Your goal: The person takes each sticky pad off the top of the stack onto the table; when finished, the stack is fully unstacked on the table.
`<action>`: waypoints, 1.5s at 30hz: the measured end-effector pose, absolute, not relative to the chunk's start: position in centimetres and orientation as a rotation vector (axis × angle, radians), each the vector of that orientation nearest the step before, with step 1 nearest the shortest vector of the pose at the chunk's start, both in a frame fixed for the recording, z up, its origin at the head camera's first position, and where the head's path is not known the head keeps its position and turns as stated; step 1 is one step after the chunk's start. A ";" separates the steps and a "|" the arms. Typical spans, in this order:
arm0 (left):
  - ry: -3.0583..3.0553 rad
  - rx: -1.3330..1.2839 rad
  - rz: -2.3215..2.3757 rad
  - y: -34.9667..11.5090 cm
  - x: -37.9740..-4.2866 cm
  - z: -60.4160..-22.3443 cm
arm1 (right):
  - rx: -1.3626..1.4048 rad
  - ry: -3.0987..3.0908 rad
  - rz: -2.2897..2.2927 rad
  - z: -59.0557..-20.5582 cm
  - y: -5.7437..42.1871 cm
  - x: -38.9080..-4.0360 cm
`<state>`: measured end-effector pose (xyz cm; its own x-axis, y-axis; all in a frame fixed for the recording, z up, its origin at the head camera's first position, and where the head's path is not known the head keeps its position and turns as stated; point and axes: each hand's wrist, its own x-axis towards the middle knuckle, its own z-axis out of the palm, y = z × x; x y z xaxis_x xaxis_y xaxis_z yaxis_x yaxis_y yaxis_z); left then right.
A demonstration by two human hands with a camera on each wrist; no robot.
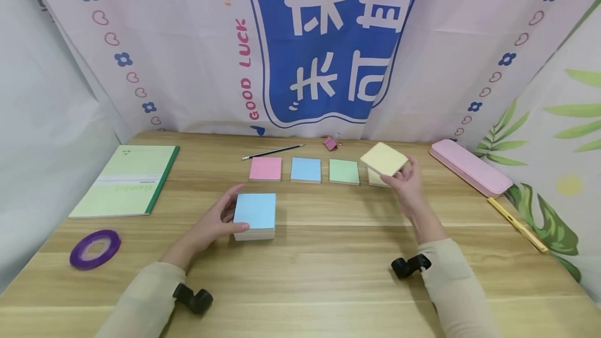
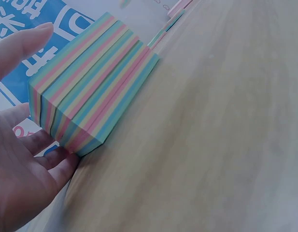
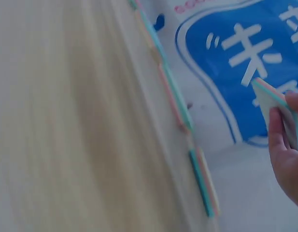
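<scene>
My left hand (image 1: 220, 220) is at the left side of a thick stack of sticky notes (image 1: 255, 212) with a blue sheet on top. Its thumb extends over the near left corner, and the other fingers lie along the side. Striped coloured edges of the stack (image 2: 91, 87) show in the left wrist view. Off the table, my right hand (image 1: 407, 184) pinches a thin yellow sticky-note pad (image 1: 384, 158) between thumb and fingers. Below it, another yellowish pad (image 1: 377, 178) lies partly hidden. Green (image 1: 344, 171), blue (image 1: 305, 169) and pink (image 1: 265, 168) pads continue that row leftward.
Behind the row lie a pencil (image 1: 273, 152) and pink binder clips (image 1: 330, 143). A green notebook (image 1: 127, 180) and a purple tape roll (image 1: 95, 249) are at left. At right are a pink case (image 1: 471, 167) and a yellow pen-like object (image 1: 517, 224).
</scene>
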<state>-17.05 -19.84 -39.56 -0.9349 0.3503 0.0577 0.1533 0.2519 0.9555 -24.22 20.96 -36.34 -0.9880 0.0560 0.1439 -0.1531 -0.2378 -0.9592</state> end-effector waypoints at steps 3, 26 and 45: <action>2.350 0.477 1.760 -20.0 -17.0 -39.6 | -0.076 -1.729 2.374 -36.9 22.5 -25.1; 2.362 0.472 1.750 -19.7 -16.9 -39.2 | -0.816 -1.607 2.261 -39.0 28.0 -27.5; 2.443 0.484 1.691 -20.2 -17.1 -39.3 | -0.344 -2.167 2.127 -36.4 22.7 -23.7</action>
